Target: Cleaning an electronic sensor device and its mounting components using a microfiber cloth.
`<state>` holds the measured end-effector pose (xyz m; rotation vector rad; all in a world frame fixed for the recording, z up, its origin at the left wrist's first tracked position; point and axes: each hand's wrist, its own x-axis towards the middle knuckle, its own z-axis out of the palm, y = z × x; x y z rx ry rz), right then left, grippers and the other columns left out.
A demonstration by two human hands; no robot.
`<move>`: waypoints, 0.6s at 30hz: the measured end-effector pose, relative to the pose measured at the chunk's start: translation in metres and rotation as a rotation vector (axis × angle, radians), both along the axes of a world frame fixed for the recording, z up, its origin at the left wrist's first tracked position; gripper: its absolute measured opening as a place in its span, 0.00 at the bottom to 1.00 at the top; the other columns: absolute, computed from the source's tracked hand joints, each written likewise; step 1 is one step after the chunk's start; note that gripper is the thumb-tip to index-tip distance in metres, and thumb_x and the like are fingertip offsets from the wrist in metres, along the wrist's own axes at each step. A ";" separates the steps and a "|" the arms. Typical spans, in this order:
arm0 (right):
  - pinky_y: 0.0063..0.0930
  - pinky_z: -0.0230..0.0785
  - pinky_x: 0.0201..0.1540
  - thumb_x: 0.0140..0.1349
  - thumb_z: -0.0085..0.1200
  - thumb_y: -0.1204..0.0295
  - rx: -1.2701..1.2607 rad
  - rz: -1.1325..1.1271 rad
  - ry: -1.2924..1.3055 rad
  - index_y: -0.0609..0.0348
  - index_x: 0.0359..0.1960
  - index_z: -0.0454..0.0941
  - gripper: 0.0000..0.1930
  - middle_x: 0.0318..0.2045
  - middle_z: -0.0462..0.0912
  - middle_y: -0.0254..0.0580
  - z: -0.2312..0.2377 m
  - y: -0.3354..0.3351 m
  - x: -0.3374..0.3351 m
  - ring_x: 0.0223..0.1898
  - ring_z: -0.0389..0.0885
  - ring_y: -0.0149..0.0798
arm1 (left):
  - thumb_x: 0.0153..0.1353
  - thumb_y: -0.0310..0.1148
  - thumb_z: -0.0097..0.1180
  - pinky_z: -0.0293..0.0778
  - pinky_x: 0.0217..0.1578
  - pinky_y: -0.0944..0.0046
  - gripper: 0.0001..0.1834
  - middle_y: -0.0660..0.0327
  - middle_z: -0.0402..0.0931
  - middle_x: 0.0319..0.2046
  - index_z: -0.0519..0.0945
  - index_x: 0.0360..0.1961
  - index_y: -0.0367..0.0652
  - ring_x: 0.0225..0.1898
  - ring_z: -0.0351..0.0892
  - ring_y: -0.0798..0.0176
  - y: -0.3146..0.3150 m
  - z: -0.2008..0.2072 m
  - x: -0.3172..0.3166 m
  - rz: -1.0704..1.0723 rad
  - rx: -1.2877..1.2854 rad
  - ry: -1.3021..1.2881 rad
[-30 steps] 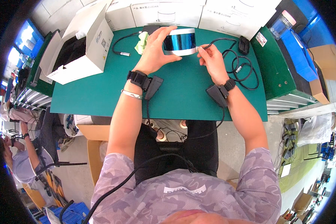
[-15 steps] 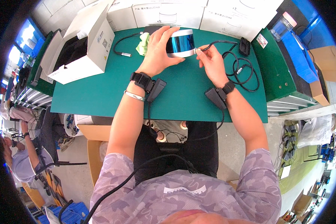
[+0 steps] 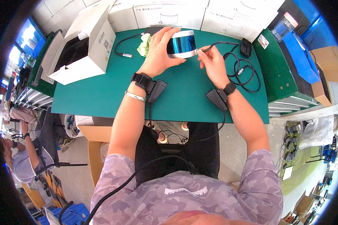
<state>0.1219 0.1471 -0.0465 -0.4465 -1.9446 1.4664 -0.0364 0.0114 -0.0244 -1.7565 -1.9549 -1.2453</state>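
Looks like the plug-in step: left hand (image 3: pixel 160 52) wraps the blue-banded cylinder (image 3: pixel 181 44), right hand (image 3: pixel 213 64) fingers pinch the black cable (image 3: pixel 239 67) end at its edge, needs careful lining up next.

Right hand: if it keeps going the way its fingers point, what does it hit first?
The right hand points up-left, pinching a cable plug at the side of the silver-and-blue cylinder held by the left hand. It would meet the cylinder first; they look nearly touching, though depth is unclear.

Glossy blue-glass, silver metal sensor (image 3: pixel 181 44); matt rubber cable (image 3: pixel 239 64); soft cloth (image 3: pixel 143 44).
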 end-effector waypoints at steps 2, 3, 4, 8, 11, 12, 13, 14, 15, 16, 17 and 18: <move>0.18 0.63 0.21 0.63 0.52 0.70 -0.001 -0.003 -0.005 0.62 0.38 0.70 0.08 0.25 0.77 0.37 0.000 0.000 0.000 0.20 0.72 0.25 | 0.34 0.32 0.73 0.57 0.61 0.54 0.48 0.54 0.61 0.59 0.63 0.61 0.51 0.61 0.59 0.49 -0.001 0.000 0.000 0.007 -0.006 0.007; 0.18 0.63 0.21 0.63 0.52 0.70 -0.002 -0.001 -0.002 0.62 0.38 0.70 0.08 0.25 0.77 0.37 -0.002 0.001 -0.001 0.20 0.72 0.25 | 0.34 0.32 0.73 0.57 0.61 0.54 0.48 0.54 0.61 0.59 0.63 0.61 0.51 0.61 0.59 0.49 -0.001 0.000 0.000 0.008 -0.007 0.008; 0.18 0.63 0.21 0.63 0.52 0.70 -0.003 0.000 0.002 0.61 0.38 0.70 0.08 0.26 0.77 0.37 -0.003 0.001 -0.001 0.20 0.72 0.25 | 0.34 0.32 0.73 0.57 0.61 0.54 0.48 0.54 0.61 0.59 0.63 0.61 0.51 0.61 0.59 0.49 -0.001 0.000 0.000 0.006 -0.004 0.003; 0.18 0.63 0.21 0.63 0.52 0.70 0.015 -0.020 -0.013 0.62 0.38 0.70 0.08 0.26 0.77 0.37 0.000 0.000 0.000 0.20 0.73 0.25 | 0.34 0.33 0.73 0.56 0.62 0.54 0.49 0.54 0.60 0.60 0.62 0.62 0.51 0.61 0.59 0.49 0.000 -0.001 0.000 0.007 -0.016 0.000; 0.19 0.63 0.21 0.63 0.52 0.69 0.011 -0.074 -0.050 0.62 0.38 0.71 0.09 0.26 0.77 0.37 0.000 0.000 -0.001 0.20 0.73 0.26 | 0.34 0.33 0.73 0.56 0.62 0.53 0.51 0.53 0.58 0.61 0.60 0.63 0.52 0.62 0.57 0.49 -0.001 0.001 0.001 -0.019 -0.042 0.009; 0.19 0.63 0.22 0.63 0.51 0.69 -0.014 -0.077 -0.039 0.62 0.39 0.71 0.09 0.26 0.77 0.37 -0.005 0.005 -0.001 0.20 0.73 0.26 | 0.34 0.33 0.73 0.56 0.62 0.53 0.51 0.53 0.58 0.61 0.60 0.63 0.52 0.62 0.57 0.49 -0.001 0.000 0.002 -0.019 -0.041 0.009; 0.19 0.63 0.22 0.64 0.51 0.69 -0.040 -0.080 -0.028 0.62 0.39 0.71 0.09 0.27 0.77 0.38 -0.007 0.008 -0.001 0.20 0.72 0.26 | 0.34 0.32 0.73 0.55 0.62 0.53 0.53 0.53 0.57 0.61 0.59 0.64 0.52 0.62 0.56 0.48 0.000 -0.001 0.003 -0.023 -0.047 0.008; 0.19 0.63 0.22 0.64 0.51 0.69 -0.039 -0.079 -0.029 0.62 0.39 0.71 0.09 0.27 0.77 0.38 -0.007 0.009 -0.001 0.20 0.72 0.26 | 0.33 0.32 0.73 0.55 0.63 0.53 0.54 0.53 0.56 0.61 0.57 0.65 0.53 0.63 0.55 0.48 0.000 -0.001 0.003 -0.025 -0.053 0.007; 0.19 0.63 0.22 0.64 0.51 0.68 -0.070 -0.072 -0.023 0.63 0.40 0.71 0.10 0.28 0.77 0.37 -0.007 0.009 0.000 0.20 0.72 0.26 | 0.33 0.32 0.73 0.55 0.63 0.53 0.54 0.53 0.56 0.61 0.57 0.65 0.53 0.63 0.55 0.48 0.000 -0.002 0.003 -0.024 -0.053 0.006; 0.19 0.63 0.23 0.64 0.51 0.68 -0.101 -0.065 -0.016 0.63 0.40 0.71 0.10 0.28 0.77 0.37 -0.007 0.009 0.000 0.20 0.72 0.26 | 0.33 0.32 0.73 0.55 0.63 0.53 0.54 0.52 0.56 0.62 0.57 0.65 0.53 0.63 0.55 0.48 0.000 -0.002 0.003 -0.029 -0.051 -0.010; 0.19 0.63 0.23 0.64 0.51 0.68 -0.102 -0.063 -0.017 0.63 0.40 0.71 0.10 0.28 0.77 0.37 -0.006 0.008 -0.001 0.20 0.72 0.26 | 0.33 0.31 0.73 0.55 0.63 0.53 0.55 0.52 0.55 0.62 0.56 0.66 0.53 0.63 0.55 0.47 -0.001 -0.002 0.003 -0.033 -0.049 -0.026; 0.19 0.63 0.24 0.64 0.51 0.68 -0.146 -0.055 -0.015 0.62 0.40 0.71 0.10 0.29 0.77 0.36 -0.004 0.006 0.000 0.21 0.72 0.26 | 0.33 0.31 0.73 0.55 0.63 0.53 0.55 0.52 0.55 0.62 0.56 0.66 0.53 0.63 0.55 0.47 -0.001 -0.002 0.003 -0.031 -0.050 -0.026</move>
